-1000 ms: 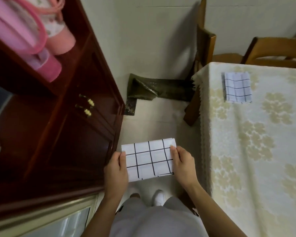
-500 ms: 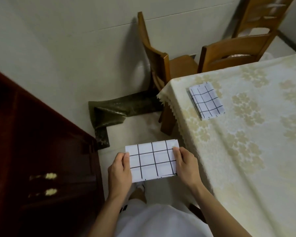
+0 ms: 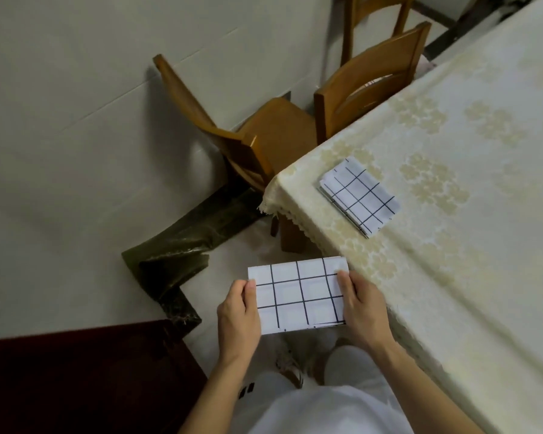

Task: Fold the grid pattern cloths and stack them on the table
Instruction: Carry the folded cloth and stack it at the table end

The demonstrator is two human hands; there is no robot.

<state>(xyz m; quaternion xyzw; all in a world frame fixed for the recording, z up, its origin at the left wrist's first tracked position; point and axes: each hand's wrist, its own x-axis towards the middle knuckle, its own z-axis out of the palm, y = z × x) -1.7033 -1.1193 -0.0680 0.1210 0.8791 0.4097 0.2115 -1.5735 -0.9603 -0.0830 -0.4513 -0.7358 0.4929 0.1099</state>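
Folded grid cloth (image 3: 298, 296): flat rectangle, held level, lower centre; second folded grid cloth (image 3: 359, 195): lying on bench (image 3: 467, 261), right of centre.

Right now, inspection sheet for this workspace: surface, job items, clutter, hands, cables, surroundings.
Surface: table under a cream floral tablecloth with a lace edge.
Job's things: one folded grid cloth lies flat near the table corner; a second folded grid cloth is held in the air off the table edge, over the floor.
Clutter: dark green plastic sheet crumpled on the floor by the wall.
Grippers: left hand grips the held cloth's left edge; right hand grips its right edge.
Cables: nothing seen.
Surroundings: two wooden chairs at the table corner, dark red cabinet at lower left, pale wall.
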